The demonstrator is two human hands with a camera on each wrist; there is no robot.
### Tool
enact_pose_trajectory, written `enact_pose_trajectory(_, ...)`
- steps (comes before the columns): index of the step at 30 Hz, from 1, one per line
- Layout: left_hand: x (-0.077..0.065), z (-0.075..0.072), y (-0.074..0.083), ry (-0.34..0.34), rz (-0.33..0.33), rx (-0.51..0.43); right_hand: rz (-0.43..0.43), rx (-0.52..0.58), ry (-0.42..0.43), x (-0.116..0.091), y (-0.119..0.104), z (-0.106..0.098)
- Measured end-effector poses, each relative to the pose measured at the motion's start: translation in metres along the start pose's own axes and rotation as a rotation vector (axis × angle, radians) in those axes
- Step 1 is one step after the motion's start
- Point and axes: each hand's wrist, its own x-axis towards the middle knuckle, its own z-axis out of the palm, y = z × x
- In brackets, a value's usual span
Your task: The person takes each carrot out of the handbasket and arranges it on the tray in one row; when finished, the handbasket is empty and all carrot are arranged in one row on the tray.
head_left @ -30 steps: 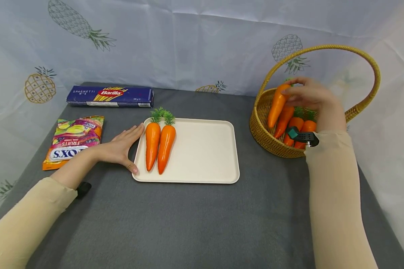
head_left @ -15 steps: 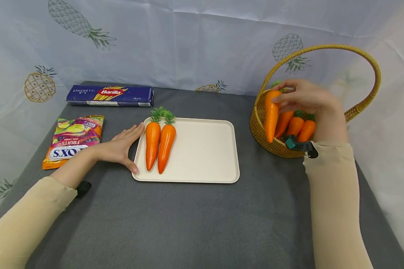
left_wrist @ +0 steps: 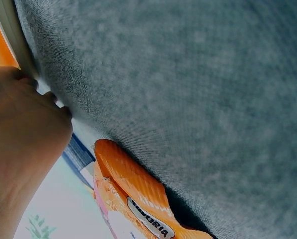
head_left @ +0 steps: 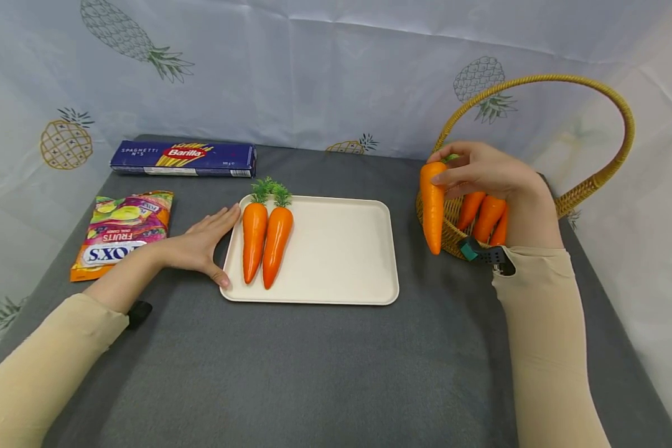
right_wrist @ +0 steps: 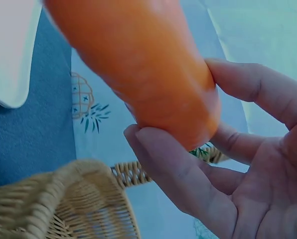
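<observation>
My right hand (head_left: 481,171) pinches an orange carrot (head_left: 433,208) near its leafy top, the tip pointing down, at the left rim of a wicker basket (head_left: 450,239). In the right wrist view the thumb and fingers press on both sides of the carrot (right_wrist: 143,69). Several more carrots (head_left: 488,218) lie inside the basket, partly hidden by the hand and wrist. On the cream tray (head_left: 341,249) two carrots (head_left: 277,246) lie side by side at the left end, green tops toward the back. My left hand (head_left: 198,246) rests with spread fingers at the tray's left edge.
A blue spaghetti box (head_left: 183,160) lies at the back left of the grey table (head_left: 313,373). In front of it sits a bag of fruit candy (head_left: 124,233), beside the left forearm. The basket's tall handle (head_left: 621,112) arches over the right hand. A pineapple-print cloth (head_left: 341,74) hangs behind.
My right hand has moved left and toward me with the carrot, from inside the basket to its left rim. The left hand and the tray have stayed still.
</observation>
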Motion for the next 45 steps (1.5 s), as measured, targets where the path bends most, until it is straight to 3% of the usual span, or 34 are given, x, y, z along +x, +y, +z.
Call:
enact_pose_trajectory(13, 0.000, -0.001, 0.001, -0.005, -0.008, -0.009, -0.025, 0.052, 0.033, 0.013, -0.003, 0.027)
enact_pose_trajectory(28, 0.000, -0.001, -0.001, 0.002, -0.006, 0.005, -0.056, 0.184, 0.088, 0.030, -0.004, 0.052)
enact_pose_trajectory(45, -0.001, -0.003, 0.003, -0.001, 0.012, 0.012, -0.089, 0.218, 0.058, 0.053, -0.010, 0.082)
